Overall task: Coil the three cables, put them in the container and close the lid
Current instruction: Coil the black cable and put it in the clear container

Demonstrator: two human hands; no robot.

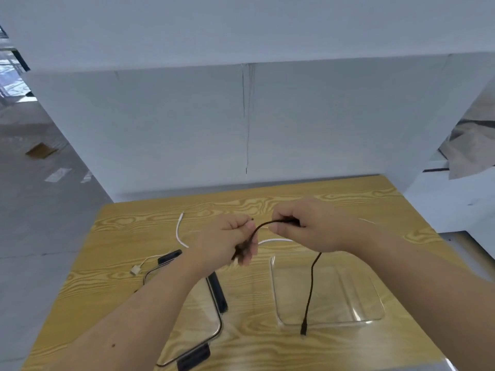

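Holding the black cable (310, 285) up between them, both hands hang above the table (267, 349). The left hand (225, 236) has its fingers curled round the cable, with dark cord bunched under the fingers, though how many turns it holds cannot be told. The right hand (308, 226), just beside it, pinches the same cable between thumb and fingers. A short arc of cord bridges the gap between the two. From under the right hand the rest of the cable drops straight down, crossing in front of the container (375, 298) and ending in a plug (303, 328) at the container's near edge; whether the plug touches the table cannot be told. The container, clear and open, sits directly below the right hand and wrist. Below the left wrist and forearm lies the lid (220, 325) — clear with a dark rim and black clips — flat on the table and apart from the container. Beyond the left hand a white cable (177, 231) curves across the wood, passing behind both hands. Out past the left forearm, near the lid's far corner, a thin white lead ends in a pale connector (134, 270).
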